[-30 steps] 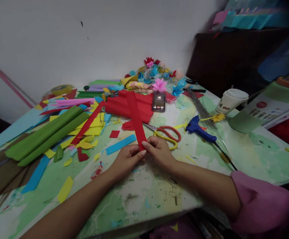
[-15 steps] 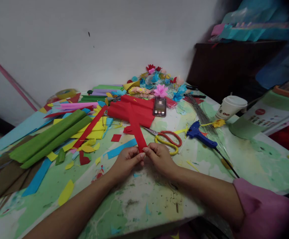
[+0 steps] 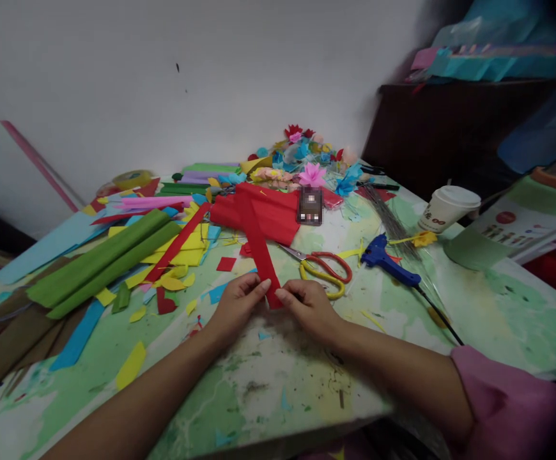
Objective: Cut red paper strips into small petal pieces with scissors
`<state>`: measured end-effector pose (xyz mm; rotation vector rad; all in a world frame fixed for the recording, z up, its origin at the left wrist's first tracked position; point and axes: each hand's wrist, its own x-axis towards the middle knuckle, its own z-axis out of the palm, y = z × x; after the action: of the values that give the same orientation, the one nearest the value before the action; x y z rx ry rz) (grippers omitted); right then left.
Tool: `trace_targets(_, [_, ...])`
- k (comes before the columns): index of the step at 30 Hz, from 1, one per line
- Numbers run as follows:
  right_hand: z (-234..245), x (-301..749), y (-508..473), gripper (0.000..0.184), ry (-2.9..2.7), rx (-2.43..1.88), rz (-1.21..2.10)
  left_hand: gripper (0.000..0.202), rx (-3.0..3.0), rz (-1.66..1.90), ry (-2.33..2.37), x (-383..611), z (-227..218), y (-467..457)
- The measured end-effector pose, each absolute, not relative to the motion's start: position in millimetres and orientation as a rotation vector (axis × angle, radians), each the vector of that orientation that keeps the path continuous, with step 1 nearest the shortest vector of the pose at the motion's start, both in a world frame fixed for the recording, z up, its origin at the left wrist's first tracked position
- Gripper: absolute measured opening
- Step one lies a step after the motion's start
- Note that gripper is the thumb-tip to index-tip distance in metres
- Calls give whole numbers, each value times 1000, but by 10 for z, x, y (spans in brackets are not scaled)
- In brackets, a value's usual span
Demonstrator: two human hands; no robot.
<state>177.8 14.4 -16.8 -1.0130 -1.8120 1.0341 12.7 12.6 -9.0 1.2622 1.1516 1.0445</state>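
Note:
A long red crepe paper strip [image 3: 261,249] slants away from me, its near end between my two hands. My left hand [image 3: 242,301] pinches the strip's left edge with the thumb on top. On the right edge near the lower corner, my right hand [image 3: 309,306] pinches it as well. Scissors [image 3: 328,271] with one red and one yellow handle loop lie just beyond my right hand. A small red paper square [image 3: 225,264] rests on the table left of the strip. Behind the strip's far end spreads a larger red crepe sheet [image 3: 278,214].
A blue glue gun [image 3: 390,260], a white paper cup [image 3: 450,207] and a big green bottle [image 3: 493,223] stand or lie at right. Green crepe rolls [image 3: 100,265] and coloured scraps cover the left. Paper flowers [image 3: 311,172] pile up by the wall, near a phone [image 3: 310,206].
My hands have moved slightly apart, and more of the strip's near end shows between them. The left hand's grip has shifted up along its edge. The view has turned slightly left.

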Motion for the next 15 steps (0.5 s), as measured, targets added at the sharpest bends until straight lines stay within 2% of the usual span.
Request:
trace_targets(6, [-197,1804,191,23,-1616,-946,1088,26,1540,771,1128,127,-57,83])
trace_targets(15, [-187,1793,192,15,-1561,-966,1151,25,1304,889,1089,181,-36,75])
